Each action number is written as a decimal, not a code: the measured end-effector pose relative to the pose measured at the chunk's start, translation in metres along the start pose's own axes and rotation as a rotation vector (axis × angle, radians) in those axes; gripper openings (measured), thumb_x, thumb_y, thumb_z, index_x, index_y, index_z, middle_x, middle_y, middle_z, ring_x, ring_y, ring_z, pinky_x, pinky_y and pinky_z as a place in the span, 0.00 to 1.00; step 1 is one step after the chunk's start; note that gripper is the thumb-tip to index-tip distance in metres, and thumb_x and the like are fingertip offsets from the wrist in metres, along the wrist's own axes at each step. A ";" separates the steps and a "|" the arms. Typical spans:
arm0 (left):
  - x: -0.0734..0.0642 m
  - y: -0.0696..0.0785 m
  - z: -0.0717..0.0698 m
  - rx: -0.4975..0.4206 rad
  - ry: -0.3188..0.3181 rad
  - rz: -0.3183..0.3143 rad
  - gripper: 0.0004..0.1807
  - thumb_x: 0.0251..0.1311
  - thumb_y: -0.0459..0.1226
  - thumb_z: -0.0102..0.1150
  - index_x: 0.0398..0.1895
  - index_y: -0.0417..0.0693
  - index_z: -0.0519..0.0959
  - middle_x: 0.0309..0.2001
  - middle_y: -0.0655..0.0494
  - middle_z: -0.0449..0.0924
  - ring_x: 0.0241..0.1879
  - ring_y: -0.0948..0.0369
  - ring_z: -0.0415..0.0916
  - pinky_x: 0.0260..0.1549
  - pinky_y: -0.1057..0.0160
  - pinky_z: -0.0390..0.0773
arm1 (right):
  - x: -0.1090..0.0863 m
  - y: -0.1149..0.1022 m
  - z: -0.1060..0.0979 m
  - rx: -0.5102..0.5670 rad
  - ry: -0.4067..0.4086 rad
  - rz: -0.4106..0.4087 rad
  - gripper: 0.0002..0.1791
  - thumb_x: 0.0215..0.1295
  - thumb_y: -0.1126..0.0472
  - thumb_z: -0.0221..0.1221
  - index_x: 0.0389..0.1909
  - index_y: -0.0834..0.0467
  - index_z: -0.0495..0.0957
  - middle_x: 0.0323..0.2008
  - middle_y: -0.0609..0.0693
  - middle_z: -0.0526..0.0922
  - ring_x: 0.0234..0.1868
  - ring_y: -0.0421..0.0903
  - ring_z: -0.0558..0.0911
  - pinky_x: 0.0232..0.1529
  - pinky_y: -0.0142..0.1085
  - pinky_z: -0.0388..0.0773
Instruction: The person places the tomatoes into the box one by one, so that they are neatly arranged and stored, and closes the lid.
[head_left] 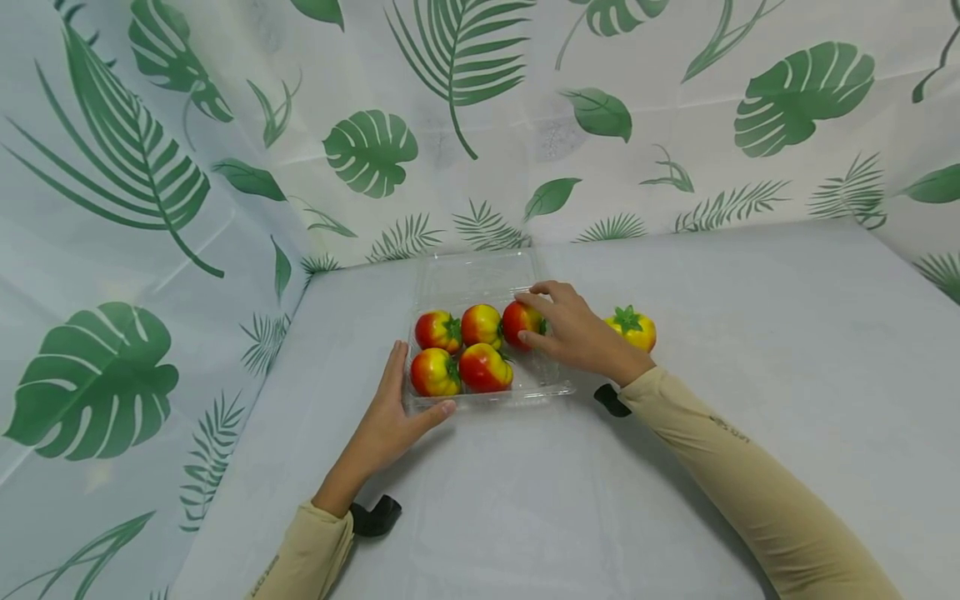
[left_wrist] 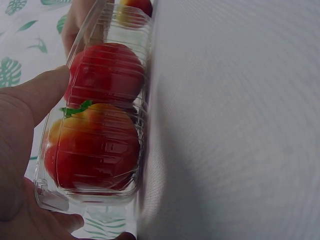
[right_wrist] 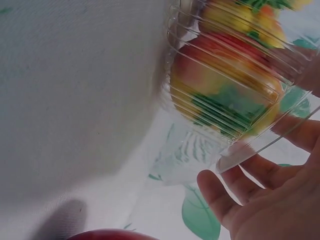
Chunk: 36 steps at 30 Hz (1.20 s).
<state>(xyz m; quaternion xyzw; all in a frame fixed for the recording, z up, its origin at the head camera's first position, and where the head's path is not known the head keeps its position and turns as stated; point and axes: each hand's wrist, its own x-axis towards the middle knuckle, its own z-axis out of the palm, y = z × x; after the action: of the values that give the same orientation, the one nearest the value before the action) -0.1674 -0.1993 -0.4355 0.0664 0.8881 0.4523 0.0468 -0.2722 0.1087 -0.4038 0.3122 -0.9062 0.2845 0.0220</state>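
A clear plastic container point(head_left: 534, 385) stands on the table with its lid point(head_left: 480, 273) folded back. Inside are several red-and-yellow toy fruits point(head_left: 435, 372) with green leafy tops, three behind and two in front. My left hand point(head_left: 390, 429) rests against the container's front left corner, fingers straight along the side, thumb point(left_wrist: 47, 92) at the front wall. My right hand point(head_left: 573, 333) holds the back right fruit point(head_left: 517, 323) between thumb and fingers. Its other fingers point(right_wrist: 215, 195) spread by the container's side wall. The front right spot in the container holds no fruit.
One more toy fruit point(head_left: 633, 327) sits on the table right of the container, partly behind my right wrist. Black wrist straps or mounts point(head_left: 377, 517) show at both wrists. A leaf-printed cloth point(head_left: 465, 125) hangs behind and to the left of the white table point(head_left: 525, 517).
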 end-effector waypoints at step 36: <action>0.000 -0.002 0.001 0.020 -0.005 0.001 0.65 0.66 0.59 0.70 0.89 0.47 0.35 0.88 0.51 0.29 0.85 0.48 0.33 0.79 0.38 0.44 | -0.014 0.008 -0.035 0.043 0.037 0.030 0.37 0.78 0.54 0.64 0.80 0.63 0.65 0.73 0.68 0.64 0.72 0.67 0.67 0.73 0.65 0.65</action>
<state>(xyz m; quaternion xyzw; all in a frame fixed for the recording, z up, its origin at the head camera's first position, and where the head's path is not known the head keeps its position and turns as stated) -0.1678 -0.1998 -0.4374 0.0684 0.8926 0.4431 0.0482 -0.2698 0.1401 -0.3817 0.2937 -0.9039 0.3098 0.0277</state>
